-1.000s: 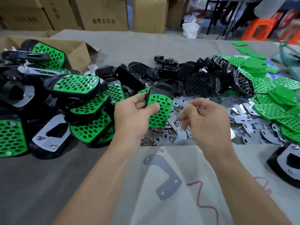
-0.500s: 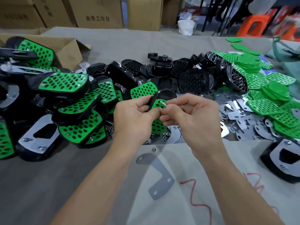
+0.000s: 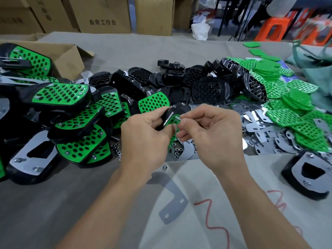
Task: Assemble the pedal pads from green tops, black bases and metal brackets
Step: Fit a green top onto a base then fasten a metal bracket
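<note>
Bench [image 3: 161, 56]: grey covering, runs the full width. Cardboard boxes [image 3: 104, 15] stand behind it.

Left: a heap of finished pads [image 3: 61, 95], mostly green side up, some flipped to show a metal plate. The outermost are cut off by the frame edge.
Middle, far side: a pile of black bases [image 3: 206, 90].
Right: a spread of green tops [image 3: 296, 105], running out of frame, with flat metal brackets [image 3: 260, 130] strewn just beside them.
Near side: a single bracket [image 3: 172, 200] lies flat between the two forearms.

Both forearms come up from the bottom edge and meet over the middle of the bench.

Left hand [image 3: 143, 137]: its back faces the camera. The fingers and thumb are curled round the pad in work [image 3: 177, 109], which is held off the bench and tilted on edge, black rim uppermost.
Right hand [image 3: 212, 133]: thumb and forefinger pinch a small silvery piece [image 3: 177, 118] whose tip is at the pad's green face. The other fingers are curled beneath.

Most of the held pad is hidden behind the two hands. The silvery piece is too small to identify, and I cannot tell whether it sits in a hole. Loose nuts [image 3: 177, 151] lie on the bench below the hands, partly covered by them.
</note>
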Tool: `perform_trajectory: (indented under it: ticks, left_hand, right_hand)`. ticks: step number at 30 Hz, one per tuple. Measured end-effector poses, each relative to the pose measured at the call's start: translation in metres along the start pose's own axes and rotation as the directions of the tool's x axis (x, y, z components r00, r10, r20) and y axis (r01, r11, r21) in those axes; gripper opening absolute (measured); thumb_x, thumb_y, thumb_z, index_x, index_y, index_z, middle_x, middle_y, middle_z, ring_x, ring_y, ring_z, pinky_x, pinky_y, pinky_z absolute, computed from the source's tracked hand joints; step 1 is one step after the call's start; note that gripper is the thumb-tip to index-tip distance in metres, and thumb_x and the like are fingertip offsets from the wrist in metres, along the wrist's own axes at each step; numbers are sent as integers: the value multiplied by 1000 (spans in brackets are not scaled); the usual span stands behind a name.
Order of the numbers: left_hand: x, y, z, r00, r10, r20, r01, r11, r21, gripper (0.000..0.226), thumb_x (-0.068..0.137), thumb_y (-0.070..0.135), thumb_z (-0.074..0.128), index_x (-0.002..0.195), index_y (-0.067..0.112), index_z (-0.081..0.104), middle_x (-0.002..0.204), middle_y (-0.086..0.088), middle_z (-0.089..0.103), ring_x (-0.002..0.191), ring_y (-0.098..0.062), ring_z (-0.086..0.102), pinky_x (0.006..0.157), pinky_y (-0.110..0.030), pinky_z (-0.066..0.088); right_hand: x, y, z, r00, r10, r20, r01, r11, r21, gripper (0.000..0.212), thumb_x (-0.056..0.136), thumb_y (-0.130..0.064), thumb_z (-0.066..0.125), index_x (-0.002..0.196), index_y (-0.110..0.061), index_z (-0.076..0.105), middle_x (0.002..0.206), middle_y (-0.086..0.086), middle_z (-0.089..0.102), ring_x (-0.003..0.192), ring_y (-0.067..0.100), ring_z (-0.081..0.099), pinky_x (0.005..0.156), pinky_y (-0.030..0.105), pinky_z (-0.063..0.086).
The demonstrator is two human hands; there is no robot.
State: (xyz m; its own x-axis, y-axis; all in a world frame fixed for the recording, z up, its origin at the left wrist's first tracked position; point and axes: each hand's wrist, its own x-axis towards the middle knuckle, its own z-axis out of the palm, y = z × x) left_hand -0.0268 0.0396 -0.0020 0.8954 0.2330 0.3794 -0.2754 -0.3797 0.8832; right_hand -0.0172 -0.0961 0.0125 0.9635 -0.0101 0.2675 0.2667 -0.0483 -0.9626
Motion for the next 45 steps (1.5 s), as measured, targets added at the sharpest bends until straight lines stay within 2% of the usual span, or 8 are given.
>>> perform_trajectory:
  ticks: [8, 14, 19, 24, 27, 32, 36, 45]
  left_hand:
    - [1, -4, 0, 1000, 4, -15, -5, 1000, -14, 47, 77, 4, 86, 116, 28, 78, 84, 44, 65, 88, 17, 68, 78, -6, 53]
    - [-1, 3, -5, 999, 6, 36, -1, 993, -120, 43, 79, 8, 86, 111, 35, 77, 88, 22, 78, 83, 0, 76, 74, -18, 60]
    - [-6, 7, -4, 997, -2, 77, 11, 994, -110, 55, 75, 14, 80, 124, 38, 72, 79, 16, 78, 65, 6, 69, 64, -13, 54]
    - [0, 10, -3, 984, -60, 171, 84, 987, -137, 54, 77, 19, 75, 129, 35, 70, 67, 6, 73, 54, -5, 58, 60, -19, 51]
    - [9, 5, -11, 936, -176, 304, 269, 915, -301, 39, 77, 23, 74, 114, 27, 79, 95, -12, 79, 94, -33, 75, 93, -46, 59]
    - [19, 3, -18, 950, -273, 148, 311, 852, -422, 24, 77, 6, 77, 96, 21, 83, 89, -8, 80, 84, -21, 77, 83, -35, 62]
    - [30, -1, -38, 893, -447, 59, 382, 682, -623, 18, 88, 5, 71, 99, 14, 82, 96, -8, 80, 88, -20, 77, 74, -36, 62]
    - [35, 3, -43, 863, -485, 142, 396, 474, -787, 18, 99, 14, 59, 109, 7, 72, 105, -8, 79, 95, -21, 77, 67, -37, 63]
  right_hand:
    - [3, 7, -5, 1000, 3, 1, -3, 999, 43, 18, 78, 5, 79, 78, -12, 75, 63, 6, 72, 55, 19, 69, 56, 23, 54]
    - [9, 14, -11, 998, 30, 60, -25, 996, -80, 58, 78, -23, 84, 129, -36, 60, 119, -10, 67, 107, 1, 64, 83, 18, 53]
    - [10, 13, -8, 992, 68, 108, -74, 996, 55, 17, 85, -12, 74, 102, -13, 74, 90, 9, 74, 84, 23, 69, 81, 43, 56]
    - [8, 11, -8, 999, 41, 0, -40, 992, 116, 3, 79, -16, 75, 81, -17, 73, 70, -1, 65, 69, 13, 57, 64, 27, 49]
    - [9, 13, -10, 996, 37, 80, -42, 998, 53, 7, 86, -19, 70, 82, -15, 73, 70, -5, 63, 67, 8, 55, 64, 21, 46]
    - [13, 8, -11, 979, 152, 133, -173, 971, 165, 36, 98, -45, 51, 96, -24, 80, 95, -2, 78, 86, 14, 72, 77, 26, 58]
    - [14, 19, -10, 988, 63, -141, -104, 948, -301, 18, 90, -22, 64, 93, -29, 79, 82, -18, 75, 69, 5, 68, 73, 34, 61]
    - [12, 29, 26, 979, 50, 197, 114, 665, -738, 20, 82, -31, 77, 101, -33, 78, 91, -9, 65, 104, 18, 53, 84, 29, 39]
